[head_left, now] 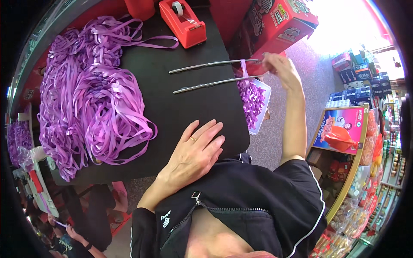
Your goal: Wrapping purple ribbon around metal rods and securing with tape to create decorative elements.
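Note:
My left hand (198, 146) lies flat on the black table (172, 112) near its front edge, fingers stretched out and holding nothing. My right hand (280, 69) is raised past the table's right edge, beside the right ends of two long twisted metal rods (211, 65). Its fingers are curled together; what they pinch, if anything, is hidden. A short purple ribbon loop (244, 69) hangs around the rods near my right fingers. Below it, a white plastic tub (265, 107) holds a heap of purple ribbon loops (252, 99).
Large bundles of purple ribbon (107, 107) cover the table's left side. A red tape dispenser (189, 30) stands at the back, near a red box (275, 26). A display case (365, 129) and stocked shelves line the right. Another person (77, 236) sits at lower left.

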Demonstrator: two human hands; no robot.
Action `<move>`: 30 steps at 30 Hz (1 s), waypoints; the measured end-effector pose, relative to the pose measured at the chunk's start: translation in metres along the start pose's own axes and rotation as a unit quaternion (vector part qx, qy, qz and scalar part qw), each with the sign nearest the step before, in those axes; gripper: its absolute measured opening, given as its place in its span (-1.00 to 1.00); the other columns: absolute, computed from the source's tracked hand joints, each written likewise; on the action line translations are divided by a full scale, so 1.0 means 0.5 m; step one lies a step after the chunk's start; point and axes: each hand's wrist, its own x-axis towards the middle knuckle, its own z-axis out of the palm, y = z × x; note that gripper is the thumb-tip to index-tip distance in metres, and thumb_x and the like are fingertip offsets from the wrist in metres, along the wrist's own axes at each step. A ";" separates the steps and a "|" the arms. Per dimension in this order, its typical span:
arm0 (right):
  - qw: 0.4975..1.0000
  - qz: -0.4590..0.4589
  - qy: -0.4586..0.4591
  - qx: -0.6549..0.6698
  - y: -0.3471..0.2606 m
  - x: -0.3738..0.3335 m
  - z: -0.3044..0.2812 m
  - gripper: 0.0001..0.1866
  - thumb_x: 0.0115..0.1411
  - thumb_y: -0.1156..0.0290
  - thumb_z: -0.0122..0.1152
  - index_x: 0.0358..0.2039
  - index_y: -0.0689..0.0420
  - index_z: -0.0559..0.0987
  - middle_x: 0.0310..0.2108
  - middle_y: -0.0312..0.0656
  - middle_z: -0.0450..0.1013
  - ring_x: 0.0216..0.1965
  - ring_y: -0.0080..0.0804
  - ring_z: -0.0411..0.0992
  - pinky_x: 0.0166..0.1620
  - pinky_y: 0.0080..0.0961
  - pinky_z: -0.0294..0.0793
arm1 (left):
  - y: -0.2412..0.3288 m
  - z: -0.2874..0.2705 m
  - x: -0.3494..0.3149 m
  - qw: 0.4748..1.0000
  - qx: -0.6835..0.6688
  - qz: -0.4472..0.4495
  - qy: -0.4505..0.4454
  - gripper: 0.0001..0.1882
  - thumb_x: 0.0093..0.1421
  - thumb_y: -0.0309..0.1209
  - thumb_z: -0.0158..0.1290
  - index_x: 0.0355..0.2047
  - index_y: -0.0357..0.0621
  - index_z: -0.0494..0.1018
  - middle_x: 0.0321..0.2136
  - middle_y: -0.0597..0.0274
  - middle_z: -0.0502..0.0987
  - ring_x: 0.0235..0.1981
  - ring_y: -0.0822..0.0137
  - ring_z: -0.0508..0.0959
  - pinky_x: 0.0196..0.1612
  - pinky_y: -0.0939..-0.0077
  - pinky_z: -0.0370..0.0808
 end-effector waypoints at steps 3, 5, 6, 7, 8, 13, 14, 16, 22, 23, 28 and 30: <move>0.989 -0.012 -0.149 0.021 -0.021 -0.050 0.049 -0.68 0.07 0.24 0.20 -0.34 0.28 0.57 -0.43 -0.25 0.50 -0.36 -0.61 0.40 -0.27 -0.66 0.33 | -0.005 0.003 0.007 1.000 0.007 0.002 -0.009 -0.64 -0.01 -0.43 0.12 -0.15 -0.10 0.38 0.01 0.18 0.31 0.11 0.21 0.26 0.16 0.19 0.13; 0.975 0.011 -0.212 0.071 -0.014 -0.049 0.066 -0.71 0.05 0.28 0.22 -0.34 0.28 0.57 -0.42 -0.25 0.50 -0.36 -0.61 0.40 -0.24 -0.64 0.34 | -0.006 0.001 0.011 1.000 0.012 0.003 -0.015 -0.63 -0.01 -0.43 0.12 -0.15 -0.10 0.38 0.01 0.18 0.31 0.11 0.21 0.25 0.16 0.19 0.13; 0.970 0.024 -0.220 0.100 -0.012 -0.048 0.071 -0.73 0.03 0.32 0.24 -0.37 0.29 0.57 -0.44 -0.25 0.50 -0.39 -0.62 0.41 -0.25 -0.67 0.35 | -0.006 0.000 0.011 1.000 0.014 0.005 -0.018 -0.63 -0.02 -0.43 0.12 -0.14 -0.09 0.38 0.02 0.19 0.31 0.11 0.22 0.25 0.16 0.19 0.12; 0.970 0.025 -0.221 0.101 -0.011 -0.045 0.073 -0.73 0.03 0.32 0.24 -0.37 0.29 0.57 -0.44 -0.25 0.50 -0.39 -0.62 0.41 -0.25 -0.67 0.35 | -0.005 0.000 0.012 1.000 0.017 0.005 -0.020 -0.62 -0.02 -0.43 0.12 -0.13 -0.09 0.37 0.02 0.19 0.31 0.11 0.22 0.25 0.16 0.19 0.12; 0.967 0.029 -0.227 0.113 -0.011 -0.044 0.074 -0.75 0.03 0.34 0.24 -0.39 0.29 0.57 -0.46 -0.26 0.50 -0.41 -0.63 0.41 -0.27 -0.68 0.35 | -0.005 0.001 0.011 1.000 0.017 0.004 -0.021 -0.62 -0.02 -0.43 0.12 -0.13 -0.09 0.37 0.02 0.19 0.31 0.11 0.22 0.25 0.16 0.19 0.12; 0.966 0.063 -0.221 0.119 -0.010 -0.043 0.058 -0.80 0.02 0.39 0.24 -0.42 0.29 0.58 -0.50 -0.25 0.50 -0.45 -0.61 0.42 -0.29 -0.69 0.37 | -0.005 0.004 0.005 0.999 0.009 -0.001 -0.031 -0.59 -0.01 -0.39 0.12 -0.11 -0.08 0.37 0.07 0.14 0.26 0.15 0.18 0.20 0.18 0.17 0.09; 0.969 0.045 -0.223 0.097 -0.012 -0.042 0.058 -0.82 0.02 0.39 0.23 -0.45 0.27 0.57 -0.52 -0.29 0.49 -0.50 -0.66 0.40 -0.34 -0.72 0.34 | -0.001 0.001 0.008 0.999 0.019 -0.014 -0.029 -0.57 -0.02 -0.37 0.13 -0.09 -0.07 0.36 0.10 0.11 0.21 0.17 0.15 0.17 0.18 0.14 0.07; 0.971 0.026 -0.233 0.054 -0.026 -0.041 0.057 -0.83 0.02 0.38 0.21 -0.46 0.24 0.57 -0.53 -0.33 0.48 -0.48 -0.67 0.39 -0.35 -0.72 0.32 | 0.002 -0.005 0.013 0.998 0.036 -0.028 -0.034 -0.49 -0.04 -0.33 0.14 -0.02 -0.01 0.34 0.19 0.02 0.07 0.22 0.05 0.08 0.20 0.07 0.01; 0.988 -0.122 0.043 -0.081 -0.052 0.013 0.022 -0.74 0.16 0.34 0.08 -0.20 0.23 0.50 -0.28 -0.29 0.46 -0.21 -0.57 0.39 -0.06 -0.61 0.31 | 0.002 -0.002 0.014 0.998 0.043 -0.045 -0.021 -0.45 -0.03 -0.31 0.13 0.03 0.07 0.31 0.21 0.01 0.01 0.23 0.00 0.03 0.21 0.04 -0.02; 0.986 -0.146 -0.002 -0.078 -0.054 0.017 0.031 -0.71 0.16 0.33 0.08 -0.17 0.23 0.49 -0.24 -0.28 0.46 -0.21 -0.57 0.39 -0.07 -0.62 0.31 | 0.001 -0.001 0.014 0.998 0.046 -0.044 -0.018 -0.45 -0.02 -0.31 0.13 0.03 0.08 0.31 0.22 0.01 0.00 0.24 0.00 0.02 0.21 0.03 -0.02; 0.973 -0.107 -0.202 -0.032 -0.041 0.042 0.080 -0.74 0.10 0.43 0.15 -0.18 0.24 0.50 -0.34 -0.25 0.49 -0.30 -0.64 0.42 -0.21 -0.73 0.39 | 0.001 0.005 0.008 0.997 0.043 -0.060 -0.020 -0.44 -0.03 -0.30 0.14 0.04 0.11 0.30 0.22 0.02 -0.02 0.24 0.00 0.00 0.21 0.02 -0.04; 0.981 -0.048 -0.185 0.030 -0.037 0.032 0.074 -0.75 0.10 0.43 0.16 -0.20 0.24 0.51 -0.37 -0.25 0.49 -0.35 -0.63 0.43 -0.25 -0.73 0.40 | 0.004 0.002 0.008 0.998 0.037 -0.052 -0.018 -0.43 -0.04 -0.30 0.16 0.04 0.11 0.31 0.23 0.02 -0.02 0.25 0.00 -0.01 0.21 0.00 -0.04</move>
